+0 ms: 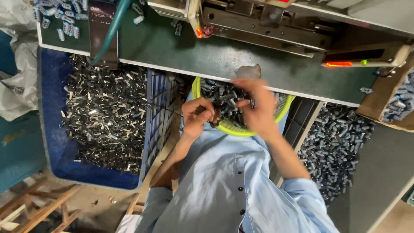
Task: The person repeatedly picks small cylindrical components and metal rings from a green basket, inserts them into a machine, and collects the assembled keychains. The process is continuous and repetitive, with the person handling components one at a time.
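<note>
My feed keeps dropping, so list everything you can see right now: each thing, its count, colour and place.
Round yellow-green plastic basket: one, on the lap, holding small dark metal parts.
Blue plastic crate: one, on the left, full of dark and silver metal pieces.
Dark crate of grey cylindrical parts: one, on the right.
Green worktable: one, across the top.
Grey metal machine: one, on the table, with orange lights.
Black phone: one, on the table at left.
Teal hose: one, lying over the phone.
Cardboard box: one, far right, holding grey parts.
Wooden frame: one, on the floor at lower left.
Light blue shirt: one, worn.
Left hand: pinching small parts at the basket's edge.
Right hand: blurred, over the basket.
</note>
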A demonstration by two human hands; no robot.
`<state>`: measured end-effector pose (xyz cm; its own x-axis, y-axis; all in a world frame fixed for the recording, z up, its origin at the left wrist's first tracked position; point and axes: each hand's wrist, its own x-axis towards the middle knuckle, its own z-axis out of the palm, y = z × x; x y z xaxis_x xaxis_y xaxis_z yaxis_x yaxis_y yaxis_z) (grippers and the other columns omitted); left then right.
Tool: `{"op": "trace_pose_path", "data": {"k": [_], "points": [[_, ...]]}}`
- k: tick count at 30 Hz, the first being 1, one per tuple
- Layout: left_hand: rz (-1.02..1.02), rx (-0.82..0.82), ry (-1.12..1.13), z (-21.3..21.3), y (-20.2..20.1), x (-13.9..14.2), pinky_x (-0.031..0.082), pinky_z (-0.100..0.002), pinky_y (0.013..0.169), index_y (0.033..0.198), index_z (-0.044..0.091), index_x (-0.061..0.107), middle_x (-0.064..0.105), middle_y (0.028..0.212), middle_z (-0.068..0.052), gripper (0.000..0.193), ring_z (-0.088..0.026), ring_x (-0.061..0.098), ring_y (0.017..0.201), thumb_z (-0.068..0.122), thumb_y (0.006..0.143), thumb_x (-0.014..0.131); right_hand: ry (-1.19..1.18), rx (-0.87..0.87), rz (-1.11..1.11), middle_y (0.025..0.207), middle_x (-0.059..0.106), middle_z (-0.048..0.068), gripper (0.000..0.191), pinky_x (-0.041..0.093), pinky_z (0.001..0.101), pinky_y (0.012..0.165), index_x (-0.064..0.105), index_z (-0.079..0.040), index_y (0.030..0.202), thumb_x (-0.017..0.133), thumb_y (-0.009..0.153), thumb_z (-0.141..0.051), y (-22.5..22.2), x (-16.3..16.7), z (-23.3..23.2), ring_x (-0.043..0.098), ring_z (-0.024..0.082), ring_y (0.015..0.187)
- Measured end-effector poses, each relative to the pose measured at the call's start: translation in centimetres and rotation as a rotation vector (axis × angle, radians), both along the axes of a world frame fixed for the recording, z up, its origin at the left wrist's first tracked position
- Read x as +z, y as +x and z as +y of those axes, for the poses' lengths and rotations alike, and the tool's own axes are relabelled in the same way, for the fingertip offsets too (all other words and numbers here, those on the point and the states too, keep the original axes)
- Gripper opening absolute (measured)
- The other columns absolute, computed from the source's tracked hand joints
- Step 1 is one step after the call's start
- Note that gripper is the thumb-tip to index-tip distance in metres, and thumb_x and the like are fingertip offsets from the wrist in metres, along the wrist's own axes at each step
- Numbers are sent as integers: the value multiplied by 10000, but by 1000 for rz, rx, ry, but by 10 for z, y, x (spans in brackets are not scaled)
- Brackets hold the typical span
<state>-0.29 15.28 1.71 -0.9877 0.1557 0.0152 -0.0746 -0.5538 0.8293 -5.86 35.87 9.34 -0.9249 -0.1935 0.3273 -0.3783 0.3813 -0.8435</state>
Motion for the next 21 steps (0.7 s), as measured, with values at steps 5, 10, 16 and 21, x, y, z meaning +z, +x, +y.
{"op": "trace_pose_path", "data": {"k": [5, 10, 16, 21], "points": [[31, -66, -82, 12, -9, 24, 528, -234, 591, 1022, -23, 546, 612, 973, -91, 195, -93, 560, 718, 30, 890, 679, -67, -92, -226, 933, 747, 124, 231, 566, 349, 771, 733, -41, 999, 687, 808, 80, 39, -39, -15, 724, 257, 842], [-169, -140, -331, 19, -21, 39, 553, -239, 671, 1118, 20, 588, 657, 1050, -46, 270, -104, 670, 791, -44, 857, 605, -55, -102, 100, 978, 751, 128, 274, 582, 349, 771, 691, -43, 939, 716, 747, 149, 50, -71, -6, 736, 260, 898], [96, -64, -688, 20, -23, 37, 535, -237, 692, 1041, -13, 651, 699, 836, -58, 159, -89, 670, 753, 18, 888, 679, -313, -218, -197, 985, 754, 149, 340, 603, 310, 798, 471, 5, 991, 723, 829, 167, 50, -91, -1, 755, 183, 960], [-40, -2, -614, 19, -7, 20, 453, -223, 558, 950, 3, 663, 637, 739, -29, 58, -75, 590, 604, 60, 944, 664, -798, -427, -467, 1032, 734, 194, 312, 631, 297, 831, 455, -23, 1003, 642, 884, 196, 39, -86, 6, 746, 206, 965]]}}
